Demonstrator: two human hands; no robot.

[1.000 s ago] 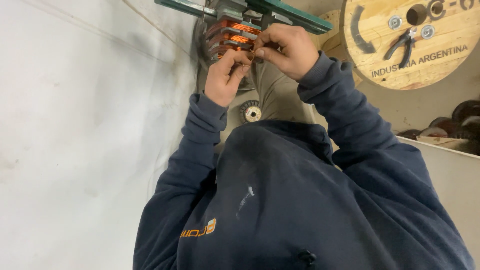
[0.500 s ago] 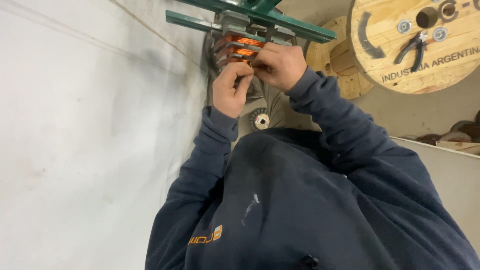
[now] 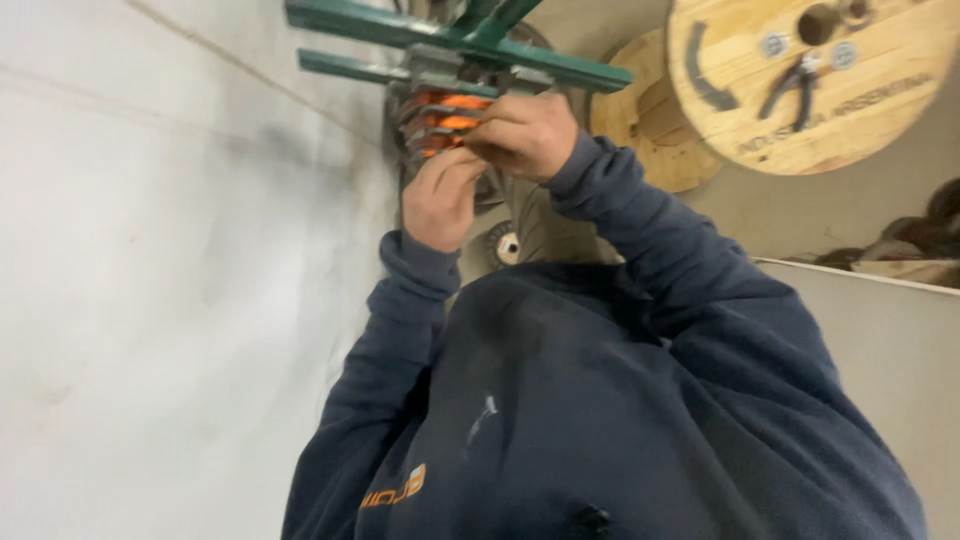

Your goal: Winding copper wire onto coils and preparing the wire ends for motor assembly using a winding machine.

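Note:
A stack of orange copper windings point(image 3: 452, 112) sits in grey clamps under a green metal frame point(image 3: 470, 45). My left hand point(image 3: 440, 195) reaches up from a navy sleeve, its fingertips pinched on the lower edge of the windings. Just above and to the right, my right hand point(image 3: 525, 130) is closed over the right side of the same windings and hides that part. The two hands almost touch. My navy sweatshirt point(image 3: 600, 420) fills the lower frame.
A white wall point(image 3: 170, 270) takes up the left side. Two wooden cable spools point(image 3: 800, 80) stand at the upper right, with pliers point(image 3: 790, 80) lying on the nearer one. A grey panel point(image 3: 900, 340) is at the right, and a small round disc point(image 3: 505, 245) lies below the hands.
Both hands stay on the windings with only small finger shifts. The view has slid, so the frame and hands sit slightly further right in the picture.

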